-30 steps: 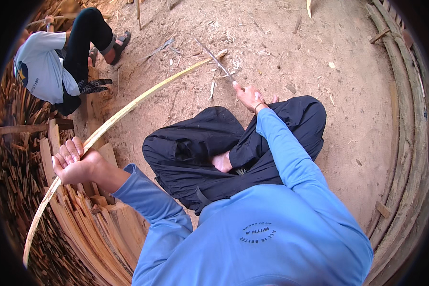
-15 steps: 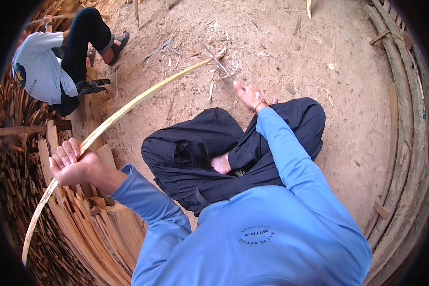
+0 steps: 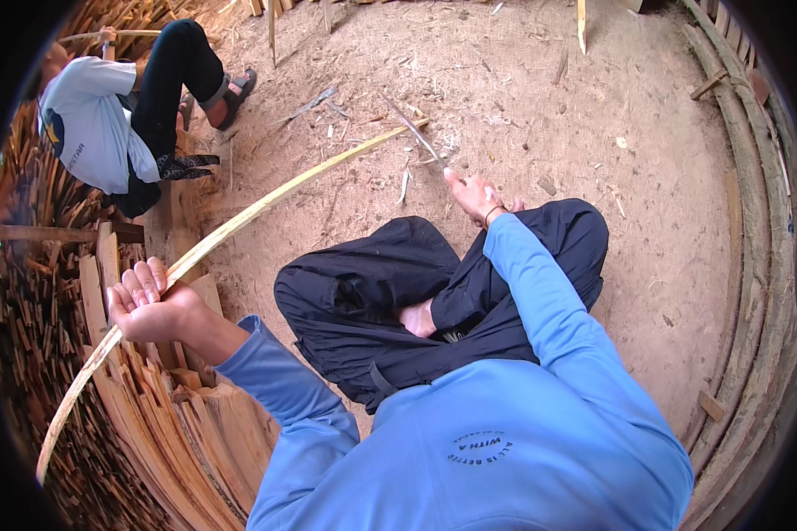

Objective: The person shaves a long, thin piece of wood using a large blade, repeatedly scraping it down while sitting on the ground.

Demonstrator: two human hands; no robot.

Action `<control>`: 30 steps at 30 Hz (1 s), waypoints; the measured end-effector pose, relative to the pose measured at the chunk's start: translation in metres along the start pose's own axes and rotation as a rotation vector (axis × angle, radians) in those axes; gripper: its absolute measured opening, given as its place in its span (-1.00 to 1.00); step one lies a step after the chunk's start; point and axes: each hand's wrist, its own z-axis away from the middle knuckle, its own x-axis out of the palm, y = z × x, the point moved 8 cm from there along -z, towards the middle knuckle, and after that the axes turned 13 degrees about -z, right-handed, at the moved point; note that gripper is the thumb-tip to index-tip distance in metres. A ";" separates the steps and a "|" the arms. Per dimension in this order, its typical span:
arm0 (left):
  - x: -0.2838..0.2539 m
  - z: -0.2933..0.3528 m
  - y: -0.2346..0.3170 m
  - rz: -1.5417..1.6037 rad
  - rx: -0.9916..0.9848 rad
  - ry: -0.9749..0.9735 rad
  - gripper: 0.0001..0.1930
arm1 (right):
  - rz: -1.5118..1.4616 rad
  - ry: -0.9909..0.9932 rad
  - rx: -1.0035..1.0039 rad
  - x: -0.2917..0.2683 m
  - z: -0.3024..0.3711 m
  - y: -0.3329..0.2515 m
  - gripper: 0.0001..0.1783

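My left hand (image 3: 158, 301) is closed around a long, pale, peeled wooden strip (image 3: 270, 196), palm up, at the left. The strip looks curved and runs from the lower left out to the ground ahead of my crossed legs. In my right hand (image 3: 475, 196), beside my right knee, is a long thin-bladed knife (image 3: 409, 122), with its handle mostly hidden by the fingers. The blade crosses the strip close to its far end; whether the two touch I cannot tell.
Split wooden slats (image 3: 164, 416) are stacked at my left, by a larger pile of thin sticks (image 3: 35, 354). Another person (image 3: 97, 115) sits at the upper left, holding a strip. Wood shavings (image 3: 405, 186) litter the dirt floor. Long poles (image 3: 753, 265) line the right side.
The whole view has shifted slightly, so everything sits a little lower and further right. Both hands keep their grips, and the blade still crosses the strip near its far end.
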 end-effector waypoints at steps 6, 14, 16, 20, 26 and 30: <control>0.004 -0.004 -0.002 0.022 0.008 -0.042 -0.58 | 0.014 0.044 0.043 -0.002 -0.027 0.020 -0.08; -0.006 -0.006 -0.003 0.000 0.001 -0.011 -0.61 | -0.041 -0.048 0.149 0.006 -0.017 0.019 -0.11; -0.004 -0.006 -0.006 -0.009 -0.013 -0.016 -0.60 | -0.058 -0.053 0.084 0.002 -0.009 0.013 -0.16; -0.008 -0.010 -0.010 0.049 -0.034 -0.003 -0.60 | -0.050 -0.076 -0.023 0.005 0.006 -0.004 -0.13; -0.013 -0.005 -0.009 -0.014 -0.042 0.003 -0.59 | 0.090 -0.003 -0.021 0.004 -0.007 -0.022 -0.11; -0.011 -0.003 -0.007 0.010 -0.009 -0.004 -0.59 | 0.032 -0.044 -0.102 0.006 -0.009 0.002 -0.10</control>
